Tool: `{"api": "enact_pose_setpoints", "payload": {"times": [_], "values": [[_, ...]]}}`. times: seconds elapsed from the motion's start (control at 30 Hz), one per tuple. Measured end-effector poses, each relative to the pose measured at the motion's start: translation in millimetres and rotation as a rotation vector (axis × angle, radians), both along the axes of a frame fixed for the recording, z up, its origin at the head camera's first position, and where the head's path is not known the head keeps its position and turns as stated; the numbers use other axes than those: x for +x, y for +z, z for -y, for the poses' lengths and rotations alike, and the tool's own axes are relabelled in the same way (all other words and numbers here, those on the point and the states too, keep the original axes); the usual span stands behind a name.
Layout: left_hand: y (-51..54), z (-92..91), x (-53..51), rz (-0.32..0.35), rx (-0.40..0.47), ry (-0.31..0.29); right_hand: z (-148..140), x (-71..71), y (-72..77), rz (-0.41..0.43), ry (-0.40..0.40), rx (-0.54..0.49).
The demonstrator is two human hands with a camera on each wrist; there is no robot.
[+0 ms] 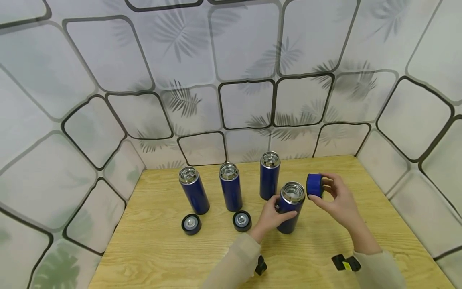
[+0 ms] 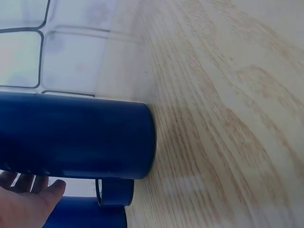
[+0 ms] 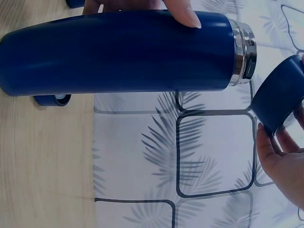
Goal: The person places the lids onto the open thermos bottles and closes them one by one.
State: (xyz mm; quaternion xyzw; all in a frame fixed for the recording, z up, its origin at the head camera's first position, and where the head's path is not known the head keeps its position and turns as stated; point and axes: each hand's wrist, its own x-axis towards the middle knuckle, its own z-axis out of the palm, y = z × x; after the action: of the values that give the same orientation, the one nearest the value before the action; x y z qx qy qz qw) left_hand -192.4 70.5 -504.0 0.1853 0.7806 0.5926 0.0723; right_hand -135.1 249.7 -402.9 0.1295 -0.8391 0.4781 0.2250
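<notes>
My left hand grips an uncapped dark blue thermos bottle standing upright on the table. In the right wrist view this bottle shows a bare steel neck, with the left thumb lying across its side. Just right of the mouth, my right hand holds a blue bottle lid by its edge, turned sideways and apart from the neck. Behind the gripped bottle stands another open thermos. A loose lid lies between bottles in the left wrist view, mostly hidden from the head camera.
Two more uncapped blue thermoses, one at the left and one at the centre, stand toward the back. Upturned lids, one left and one centre, lie before them. Patterned walls border the wooden table.
</notes>
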Motion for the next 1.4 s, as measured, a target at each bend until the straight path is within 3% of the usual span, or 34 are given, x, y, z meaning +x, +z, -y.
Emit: {"api": "enact_pose_setpoints", "payload": {"times": [0.17,0.33,0.7,1.4], "values": [[-2.4,-0.9,-0.8,-0.021,0.027,-0.005,5,-7.9,3.2,-0.094,-0.07,0.152],[-4.1,-1.8,-0.3,-0.028,0.05,0.006,13,-14.7,6.0,-0.149,-0.095,0.216],[-0.7,-4.6,3.9,-0.026,0.076,0.015,31,-18.2,6.9,-0.162,-0.066,0.189],[-2.3,-3.8,4.4,0.02,0.102,0.023,40,-21.4,-5.6,-0.089,-0.032,0.177]]}}
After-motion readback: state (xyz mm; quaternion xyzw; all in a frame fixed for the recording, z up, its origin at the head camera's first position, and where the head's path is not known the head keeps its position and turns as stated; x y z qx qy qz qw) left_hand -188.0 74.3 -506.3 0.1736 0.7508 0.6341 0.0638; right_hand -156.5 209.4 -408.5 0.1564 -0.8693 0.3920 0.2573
